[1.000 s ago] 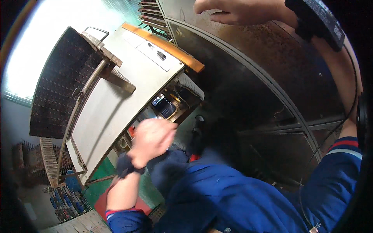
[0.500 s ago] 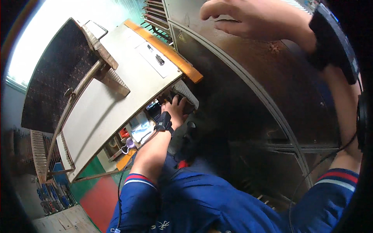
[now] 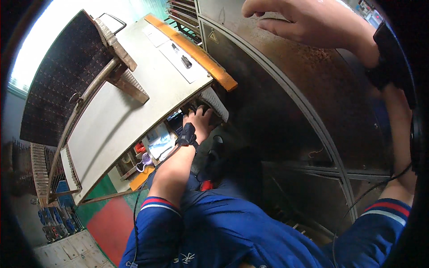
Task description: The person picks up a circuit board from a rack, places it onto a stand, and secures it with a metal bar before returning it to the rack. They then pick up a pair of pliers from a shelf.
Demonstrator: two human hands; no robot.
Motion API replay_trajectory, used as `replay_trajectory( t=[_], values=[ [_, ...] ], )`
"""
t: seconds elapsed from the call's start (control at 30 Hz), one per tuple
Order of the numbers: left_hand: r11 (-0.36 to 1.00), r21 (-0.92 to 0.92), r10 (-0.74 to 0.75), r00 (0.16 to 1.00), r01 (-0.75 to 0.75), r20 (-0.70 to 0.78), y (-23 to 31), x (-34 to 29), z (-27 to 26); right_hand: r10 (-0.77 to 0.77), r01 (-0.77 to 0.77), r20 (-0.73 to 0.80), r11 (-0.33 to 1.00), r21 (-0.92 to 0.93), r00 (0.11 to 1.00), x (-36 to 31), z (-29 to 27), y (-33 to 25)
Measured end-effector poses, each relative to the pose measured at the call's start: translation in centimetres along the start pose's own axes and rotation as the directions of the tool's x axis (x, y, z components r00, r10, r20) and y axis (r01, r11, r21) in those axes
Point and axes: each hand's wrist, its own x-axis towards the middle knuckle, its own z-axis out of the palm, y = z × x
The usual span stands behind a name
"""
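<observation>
At the open drawer under the white tabletop, my left hand lies palm down with its fingers spread over dark contents. What is beneath the palm is hidden. A white and blue packet, a purple and white ring-shaped thing and a dark, shiny flat thing lie beside that wrist. My right hand is raised at the upper right in front of a brown-stained metal cabinet. Its thumb and fingers are apart, with nothing seen between them.
A dark slanted board on a metal frame stands on the table. A black marker lies on white paper near the orange edge strip. Dark cabinet doors rise to the right. Cables run along both arms.
The view has shifted slightly. My left hand stays at the drawer with its fingers a little more spread. My right hand has moved slightly to the right and up in the picture.
</observation>
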Motion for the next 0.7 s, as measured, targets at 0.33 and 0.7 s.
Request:
replay_trajectory(
  t=[0.33, 0.7],
  values=[
    [0.989, 0.028, 0.149, 0.971, -0.147, -0.184, 0.0, 0.6, 0.8, -0.003, 0.003, 0.013, 1.0, -0.015, 1.0, 0.0, -0.3, -0.4],
    [0.976, 0.01, 0.219, 0.972, -0.219, -0.084, -0.1, 1.3, 1.1, 0.018, -0.024, 0.071, 0.996, 0.085, 0.997, 0.1, -0.8, 0.0]
  ],
)
